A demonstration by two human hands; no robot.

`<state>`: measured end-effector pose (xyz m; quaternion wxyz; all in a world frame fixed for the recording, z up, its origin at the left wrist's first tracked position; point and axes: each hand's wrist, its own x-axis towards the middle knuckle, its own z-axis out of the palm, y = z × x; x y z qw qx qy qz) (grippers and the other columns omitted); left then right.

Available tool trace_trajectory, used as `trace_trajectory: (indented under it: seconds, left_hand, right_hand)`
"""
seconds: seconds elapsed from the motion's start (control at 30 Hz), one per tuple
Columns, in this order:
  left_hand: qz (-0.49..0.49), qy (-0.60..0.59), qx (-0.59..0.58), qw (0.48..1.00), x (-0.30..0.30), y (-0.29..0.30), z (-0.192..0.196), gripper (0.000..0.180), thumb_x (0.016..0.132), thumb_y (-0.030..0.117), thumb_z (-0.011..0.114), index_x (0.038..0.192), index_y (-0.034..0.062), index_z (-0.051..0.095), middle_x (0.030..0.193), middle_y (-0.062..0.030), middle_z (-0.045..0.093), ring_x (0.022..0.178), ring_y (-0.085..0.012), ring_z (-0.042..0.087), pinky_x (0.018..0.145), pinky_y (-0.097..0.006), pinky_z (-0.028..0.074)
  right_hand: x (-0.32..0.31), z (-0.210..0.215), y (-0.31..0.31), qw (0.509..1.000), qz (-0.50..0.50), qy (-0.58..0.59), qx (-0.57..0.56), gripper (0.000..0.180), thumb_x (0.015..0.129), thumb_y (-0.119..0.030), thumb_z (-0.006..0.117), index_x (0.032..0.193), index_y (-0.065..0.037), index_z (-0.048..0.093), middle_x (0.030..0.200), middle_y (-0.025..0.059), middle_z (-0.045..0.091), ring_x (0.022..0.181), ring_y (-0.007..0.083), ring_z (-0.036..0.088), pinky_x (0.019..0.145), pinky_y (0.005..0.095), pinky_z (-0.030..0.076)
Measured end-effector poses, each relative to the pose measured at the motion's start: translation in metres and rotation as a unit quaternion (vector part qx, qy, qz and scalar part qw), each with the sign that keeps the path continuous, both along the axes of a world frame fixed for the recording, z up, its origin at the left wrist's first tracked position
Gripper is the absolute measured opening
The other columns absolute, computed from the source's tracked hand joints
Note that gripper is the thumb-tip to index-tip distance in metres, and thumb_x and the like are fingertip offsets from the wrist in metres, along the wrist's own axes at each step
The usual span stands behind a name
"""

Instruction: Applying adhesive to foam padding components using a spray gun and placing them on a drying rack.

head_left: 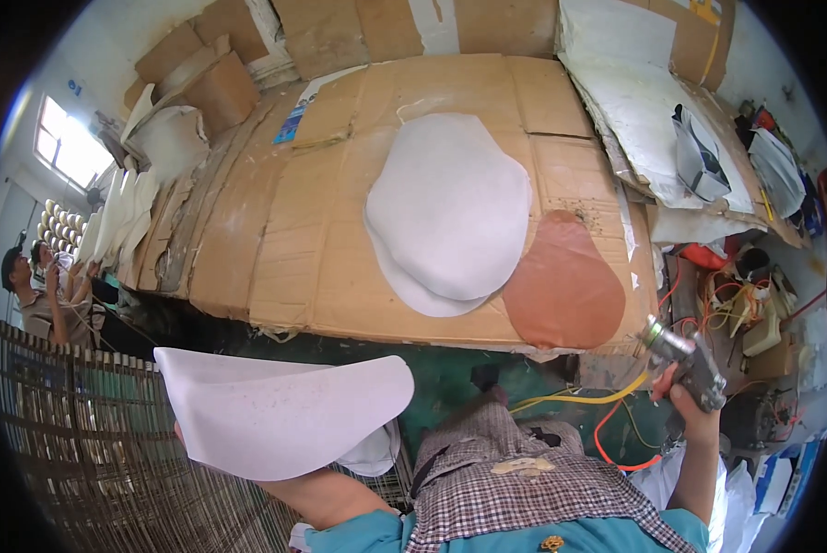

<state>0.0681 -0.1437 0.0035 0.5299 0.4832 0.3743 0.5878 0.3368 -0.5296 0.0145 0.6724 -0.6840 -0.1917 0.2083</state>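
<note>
In my right hand (675, 391) is a metal spray gun (692, 359), its nozzle pointing up and left beside the table's right front corner. A yellow hose (598, 396) runs near it. My left hand (179, 433) carries a large pale, curved sheet (284, 415) over the left side; the sheet hides nearly all of that hand, and its material I cannot tell. A stack of similar pale rounded pieces (450, 207) lies on the cardboard-covered table (312, 230). Touching its lower right is a reddish-brown rounded piece (565, 286).
A slatted rack (91, 442) stands at the lower left, close to the held sheet. To the right are a side bench (634, 101) with a white cover and tangled orange hoses (708, 295). Cardboard boxes (215, 88) sit at the back left. Other people (49, 295) are at far left.
</note>
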Motion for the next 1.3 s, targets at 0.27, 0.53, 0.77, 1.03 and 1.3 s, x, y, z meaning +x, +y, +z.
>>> trace_trajectory:
  seconds: [0.27,0.53,0.77,1.03,1.3]
  left_hand:
    - [0.025,0.074,0.040,0.996,0.001,0.003,-0.004,0.054,0.084,0.043,0.037,0.110,-0.0010,0.053,0.105,-0.0170,0.057,0.088,-0.0268,0.059,0.071,-0.044,0.051]
    - [0.064,0.149,0.082,0.983,-0.008,-0.003,-0.005,0.055,0.084,0.044,0.037,0.111,-0.0013,0.052,0.105,-0.0173,0.057,0.088,-0.0270,0.059,0.069,-0.044,0.051]
    - [0.097,0.217,0.121,0.964,-0.016,-0.004,-0.002,0.055,0.083,0.044,0.037,0.112,-0.0016,0.052,0.105,-0.0176,0.056,0.087,-0.0272,0.059,0.068,-0.044,0.052]
    - [0.115,0.274,0.157,0.942,-0.011,-0.009,0.010,0.056,0.083,0.044,0.038,0.112,-0.0019,0.051,0.105,-0.0178,0.056,0.086,-0.0273,0.060,0.067,-0.044,0.052]
    - [0.136,0.337,0.217,0.906,-0.011,-0.005,0.003,0.060,0.084,0.047,0.029,0.116,0.0000,0.047,0.106,-0.0197,0.054,0.083,-0.0305,0.060,0.063,-0.044,0.053]
  right_hand:
    - [0.000,0.007,-0.027,0.998,-0.032,-0.018,-0.057,0.048,0.073,-0.012,0.066,0.113,0.003,0.044,0.075,0.0066,0.057,0.066,0.0165,0.058,0.067,0.0305,0.049]
    - [-0.008,-0.002,-0.001,0.998,0.067,0.005,-0.015,0.053,0.074,-0.013,0.065,0.119,0.003,0.041,0.075,0.0076,0.057,0.065,0.0168,0.058,0.066,0.0303,0.049]
    - [0.005,-0.002,0.000,0.999,-0.043,0.012,-0.014,0.025,0.077,-0.012,0.063,0.096,0.001,0.053,0.080,0.0068,0.057,0.068,0.0166,0.057,0.067,0.0293,0.047]
    - [-0.008,-0.002,-0.023,0.997,0.063,0.010,-0.054,0.050,0.072,-0.010,0.067,0.115,0.002,0.045,0.076,0.0066,0.057,0.066,0.0156,0.059,0.064,0.0305,0.050]
    - [-0.011,0.009,-0.025,0.999,0.025,-0.015,-0.044,0.049,0.072,-0.012,0.067,0.112,0.003,0.044,0.076,0.0074,0.058,0.067,0.0160,0.059,0.064,0.0284,0.049]
